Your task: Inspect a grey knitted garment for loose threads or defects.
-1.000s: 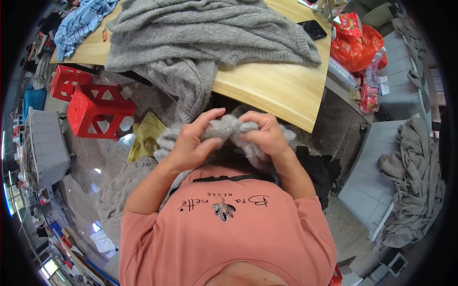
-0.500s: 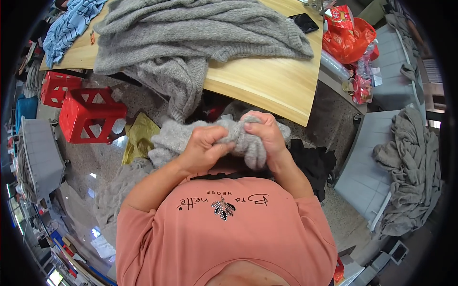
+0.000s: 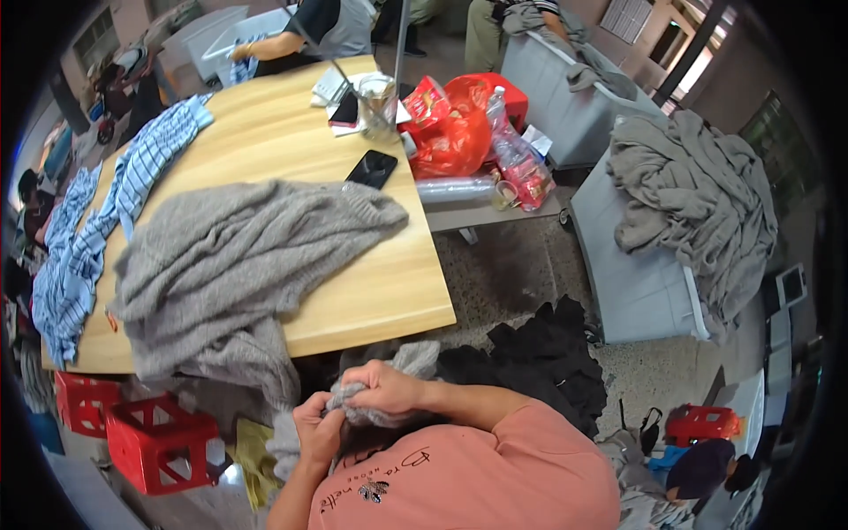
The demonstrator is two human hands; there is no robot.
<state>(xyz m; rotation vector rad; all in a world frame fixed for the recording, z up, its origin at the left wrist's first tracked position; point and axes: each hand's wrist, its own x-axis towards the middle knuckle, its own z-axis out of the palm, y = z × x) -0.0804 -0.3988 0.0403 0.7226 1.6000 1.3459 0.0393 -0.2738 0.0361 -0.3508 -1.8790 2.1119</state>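
Note:
Close to my body, below the table's near edge, both hands are closed on a light grey fuzzy knit garment point(image 3: 413, 360). My left hand point(image 3: 320, 427) pinches a fold of it. Just beside, my right hand point(image 3: 383, 390) wraps round a bunched part, its knuckles upward. The rest of the knit hangs down past my left wrist, partly hidden by my hands and arms. A larger grey knit sweater point(image 3: 234, 256) lies crumpled on the wooden table point(image 3: 389, 291) ahead, one sleeve drooping over the near edge. Whether the two knits join is hidden.
Blue striped cloth point(image 3: 159, 159) and a black phone point(image 3: 372, 169) lie on the table. Red stools point(image 3: 163, 444) stand at left, black cloth point(image 3: 543, 362) on the floor at right. Beyond are a red plastic bag point(image 3: 455, 132), a grey-heaped bin point(image 3: 632, 274) and other people.
My view has swung up and to the right, showing more of the table and room. My hands have come closer together, both still gripping the grey knit.

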